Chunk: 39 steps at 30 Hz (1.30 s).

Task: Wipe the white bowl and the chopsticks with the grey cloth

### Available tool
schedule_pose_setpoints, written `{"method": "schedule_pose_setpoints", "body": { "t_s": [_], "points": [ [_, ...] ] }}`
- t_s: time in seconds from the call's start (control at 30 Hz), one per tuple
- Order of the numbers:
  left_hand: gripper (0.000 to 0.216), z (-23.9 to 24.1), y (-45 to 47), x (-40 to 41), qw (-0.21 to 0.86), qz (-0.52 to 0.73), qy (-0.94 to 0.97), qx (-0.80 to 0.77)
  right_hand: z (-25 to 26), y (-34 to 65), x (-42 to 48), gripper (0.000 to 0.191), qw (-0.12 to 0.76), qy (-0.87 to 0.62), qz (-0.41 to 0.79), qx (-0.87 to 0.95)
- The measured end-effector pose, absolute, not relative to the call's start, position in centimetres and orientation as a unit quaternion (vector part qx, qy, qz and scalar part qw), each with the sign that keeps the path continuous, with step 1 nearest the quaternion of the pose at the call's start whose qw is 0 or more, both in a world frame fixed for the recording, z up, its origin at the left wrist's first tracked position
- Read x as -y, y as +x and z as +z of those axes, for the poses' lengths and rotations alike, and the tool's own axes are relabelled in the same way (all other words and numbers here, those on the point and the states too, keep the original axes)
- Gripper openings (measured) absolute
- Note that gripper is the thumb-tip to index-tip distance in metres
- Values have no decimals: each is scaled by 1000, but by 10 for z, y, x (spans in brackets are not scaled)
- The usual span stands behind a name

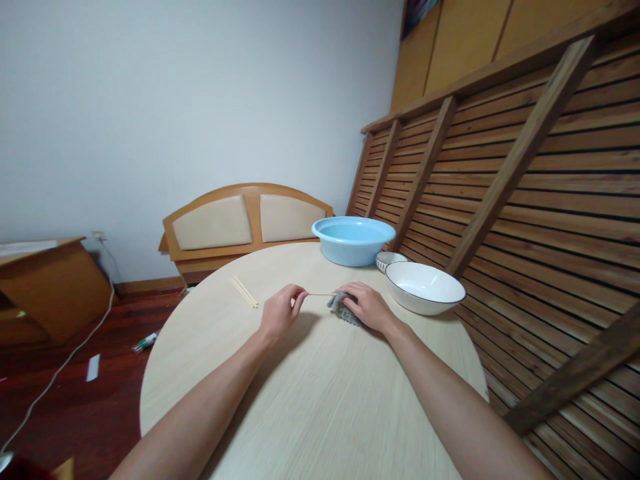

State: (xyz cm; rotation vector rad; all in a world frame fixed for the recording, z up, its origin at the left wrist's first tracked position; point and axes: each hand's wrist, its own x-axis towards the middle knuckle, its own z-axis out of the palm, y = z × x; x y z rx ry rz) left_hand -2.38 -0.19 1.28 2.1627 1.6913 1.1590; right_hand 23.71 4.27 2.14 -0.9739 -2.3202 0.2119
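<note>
My left hand (280, 311) pinches one end of a thin pale chopstick (321, 294) above the round light-wood table (310, 393). The stick's other end runs into a grey cloth (342, 309), which my right hand (367, 305) grips around it with curled fingers. The two hands are level and close together at the table's middle. A pair of similar pale chopsticks (245, 291) lies on the table to the left of my left hand.
A light blue plastic basin (353, 239) stands at the table's far side. A large white bowl (424, 287) and a smaller bowl (390, 260) sit at the right edge. A slatted wooden bed frame (525, 200) leans along the right. A headboard (245, 223) rests against the wall.
</note>
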Motion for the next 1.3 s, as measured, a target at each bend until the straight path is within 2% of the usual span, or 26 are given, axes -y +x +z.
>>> {"method": "schedule_pose_setpoints", "body": {
  "t_s": [0.47, 0.9, 1.13, 1.3],
  "points": [
    [42, 8, -28, -4, 183, 422, 653, -602, 16, 241, -44, 25, 300, -384, 80, 870],
    [34, 8, -7, 11, 114, 336, 759, -545, 22, 207, -25, 25, 273, -310, 67, 908],
    [33, 10, -10, 9, 56, 304, 809, -500, 25, 212, -27, 19, 267, -316, 73, 908],
    [33, 13, -10, 10, 60, 310, 798, -513, 27, 215, -29, 20, 274, -322, 74, 903]
  ]
}}
